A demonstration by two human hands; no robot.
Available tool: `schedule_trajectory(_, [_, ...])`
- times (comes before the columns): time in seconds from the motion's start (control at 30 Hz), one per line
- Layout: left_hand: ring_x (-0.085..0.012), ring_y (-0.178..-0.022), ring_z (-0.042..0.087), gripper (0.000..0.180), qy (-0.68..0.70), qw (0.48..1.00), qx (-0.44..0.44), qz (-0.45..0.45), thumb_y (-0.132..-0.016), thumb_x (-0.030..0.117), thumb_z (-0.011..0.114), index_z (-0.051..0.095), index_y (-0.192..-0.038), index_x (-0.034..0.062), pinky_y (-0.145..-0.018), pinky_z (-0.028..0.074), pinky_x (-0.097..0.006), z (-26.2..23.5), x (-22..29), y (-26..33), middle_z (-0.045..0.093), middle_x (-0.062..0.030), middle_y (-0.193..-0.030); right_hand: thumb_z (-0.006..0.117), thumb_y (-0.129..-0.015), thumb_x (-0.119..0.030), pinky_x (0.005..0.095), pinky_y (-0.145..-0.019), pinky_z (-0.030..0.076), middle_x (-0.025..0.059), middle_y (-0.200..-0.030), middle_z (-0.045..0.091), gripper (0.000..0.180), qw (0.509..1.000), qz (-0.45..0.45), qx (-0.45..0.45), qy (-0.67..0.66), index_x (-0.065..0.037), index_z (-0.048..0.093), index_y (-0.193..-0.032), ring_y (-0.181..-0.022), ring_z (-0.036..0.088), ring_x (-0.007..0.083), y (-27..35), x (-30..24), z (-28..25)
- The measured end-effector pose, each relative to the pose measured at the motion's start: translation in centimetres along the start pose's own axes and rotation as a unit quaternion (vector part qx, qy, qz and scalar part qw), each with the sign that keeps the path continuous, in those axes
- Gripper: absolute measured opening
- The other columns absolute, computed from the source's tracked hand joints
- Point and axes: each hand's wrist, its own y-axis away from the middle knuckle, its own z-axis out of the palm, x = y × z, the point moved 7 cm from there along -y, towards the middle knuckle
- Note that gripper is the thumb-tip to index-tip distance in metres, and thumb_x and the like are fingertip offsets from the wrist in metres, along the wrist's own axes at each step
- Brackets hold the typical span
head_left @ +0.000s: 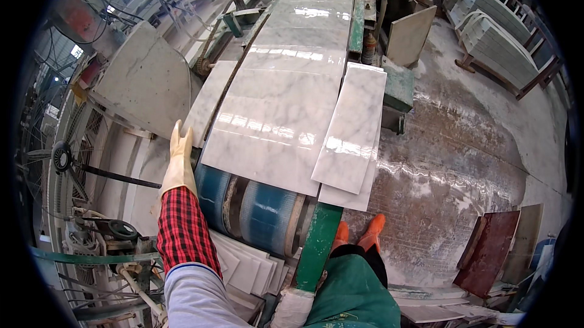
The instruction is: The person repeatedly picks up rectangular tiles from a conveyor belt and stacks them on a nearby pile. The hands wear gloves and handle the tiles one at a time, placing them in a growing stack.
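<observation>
Your left hand (pixel 178 160), in a pale rubber glove, lies flat with its fingers straight, pressed against the left edge of the big white marble slab (pixel 274 115). It's not gripping anything, just resting there. Your right hand isn't in the shot at all, so I can't tell what it's doing.

The slab stretches away from that hand along the conveyor, and its near end hangs over the blue roller (pixel 267 209) just to the right of your wrist. Further right, well off from your hand, two smaller marble tiles (pixel 350 133) are stacked and overlap the slab's right edge, a bit skewed.

I'd guess that slab is seriously heavy, stiff and brittle. It looks wet and glossy too, so probably slick under rubber gloves. I'd take it by the long edges with both palms, never by a corner, since corners chip. The small tiles look like the easier lift, though their edges are likely sharp. The floor (pixel 450 164) looks wet as well.
</observation>
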Motion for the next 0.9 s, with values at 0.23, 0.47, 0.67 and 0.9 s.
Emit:
schedule_trajectory(0.23, [-0.0282,-0.143,0.040,0.067,0.001,1.000,0.004,0.001,-0.094,0.036,0.063,0.040,-0.151,0.0086,-0.117,0.032,-0.035,-0.2,0.2,0.2,0.044,-0.0164,-0.153,0.084,-0.071,-0.014,0.0464,-0.106,0.045,0.0243,-0.130,0.060,0.073,1.000,0.001,0.001,-0.003,0.003,0.054,-0.135,-0.118,0.058,0.0360,-0.4,-0.1,-0.3])
schedule_trajectory(0.47, [-0.0286,-0.143,0.039,0.067,-0.010,1.000,0.002,0.004,-0.094,0.035,0.063,0.040,-0.151,0.0096,-0.117,0.032,-0.036,0.1,-0.2,-0.2,0.043,-0.0161,-0.154,0.085,-0.069,-0.011,0.0464,-0.106,0.045,0.0243,-0.130,0.060,0.075,1.000,-0.003,0.004,-0.005,0.004,0.054,-0.136,-0.118,0.058,0.0359,-0.8,-0.6,-0.6])
schedule_trajectory(0.67, [-0.0285,-0.143,0.039,0.067,-0.018,1.000,0.002,0.005,-0.094,0.034,0.064,0.039,-0.151,0.0091,-0.117,0.032,-0.035,-0.1,0.6,0.0,0.043,-0.0158,-0.154,0.086,-0.068,-0.009,0.0464,-0.106,0.045,0.0244,-0.131,0.060,0.077,1.000,-0.003,0.008,-0.002,0.004,0.053,-0.136,-0.118,0.058,0.0359,-0.7,-0.1,-0.9])
schedule_trajectory(0.9, [-0.0295,-0.143,0.039,0.067,0.009,1.000,0.013,0.000,-0.094,0.035,0.063,0.040,-0.151,0.0091,-0.117,0.031,-0.035,0.3,0.8,0.2,0.043,-0.0162,-0.154,0.088,-0.066,-0.007,0.0463,-0.106,0.045,0.0244,-0.131,0.060,0.079,1.000,0.011,0.015,0.002,0.004,0.053,-0.136,-0.118,0.058,0.0359,0.0,1.5,-2.0])
